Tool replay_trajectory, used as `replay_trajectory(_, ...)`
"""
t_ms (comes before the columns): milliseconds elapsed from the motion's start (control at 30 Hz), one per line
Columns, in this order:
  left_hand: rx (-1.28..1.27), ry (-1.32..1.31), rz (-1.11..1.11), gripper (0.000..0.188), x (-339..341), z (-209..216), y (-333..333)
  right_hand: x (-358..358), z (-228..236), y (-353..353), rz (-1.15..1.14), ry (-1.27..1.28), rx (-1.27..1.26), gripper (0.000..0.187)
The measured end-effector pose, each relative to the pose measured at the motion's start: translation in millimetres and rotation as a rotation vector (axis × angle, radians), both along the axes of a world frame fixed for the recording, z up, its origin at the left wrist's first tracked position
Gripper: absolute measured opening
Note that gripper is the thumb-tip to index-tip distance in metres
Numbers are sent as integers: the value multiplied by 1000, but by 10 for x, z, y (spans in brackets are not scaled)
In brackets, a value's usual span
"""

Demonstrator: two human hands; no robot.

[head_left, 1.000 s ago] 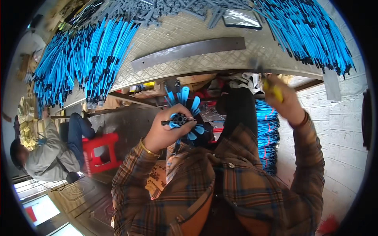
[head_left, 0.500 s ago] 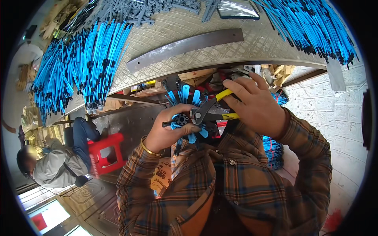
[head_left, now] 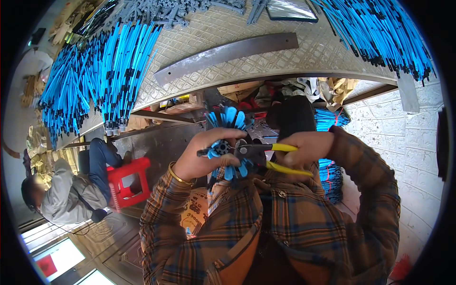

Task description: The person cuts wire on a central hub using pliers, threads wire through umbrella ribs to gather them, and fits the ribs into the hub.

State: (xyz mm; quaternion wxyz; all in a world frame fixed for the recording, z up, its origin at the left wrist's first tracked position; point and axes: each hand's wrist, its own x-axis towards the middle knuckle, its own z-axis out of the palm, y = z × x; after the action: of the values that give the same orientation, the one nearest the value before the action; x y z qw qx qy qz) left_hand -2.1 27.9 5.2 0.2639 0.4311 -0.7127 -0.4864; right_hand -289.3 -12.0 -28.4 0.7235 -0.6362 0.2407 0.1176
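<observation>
My left hand (head_left: 206,154), with a gold-coloured bangle at its wrist, is closed round an umbrella frame (head_left: 221,148). Blue and black ribs fan out from its notched black hub, which faces up between thumb and fingers. From the right, my right hand (head_left: 311,146) grips pincers with yellow handles (head_left: 290,169). The handles stand spread, and the lower one sticks out below my fingers. Dark pincer jaws (head_left: 243,148) lie against the hub's right side, beside my left thumb and fingertips. What sits between the jaws is too small to tell.
Ahead, the patterned bench (head_left: 228,28) carries a curved metal strip (head_left: 228,53), grey plastic parts (head_left: 164,12) and piles of blue ribs (head_left: 126,71). More tied ribs (head_left: 327,178) stand below, right. To the left, a person (head_left: 71,194) sits near a red stool (head_left: 129,184).
My right hand has come down and turned, now gripping the pincers from the right. The handles are spread wider and lower. My left hand stays in nearly the same place with the umbrella frame.
</observation>
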Motion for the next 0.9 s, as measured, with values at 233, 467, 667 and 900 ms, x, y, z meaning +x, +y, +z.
replay_trajectory(233,-29,2,-132,41,40,-15,-67,124,-404,279,-173,-377,427,62)
replay_trajectory(467,23,-9,-136,37,13,60,-112,88,-144,256,-177,-163,23,72)
replay_trajectory(667,65,-1,-114,39,108,-26,-110,109,76,113,-108,-203,-43,59)
replay_trajectory(900,56,21,-128,41,38,12,-126,-28,-296,293,-263,-76,839,71)
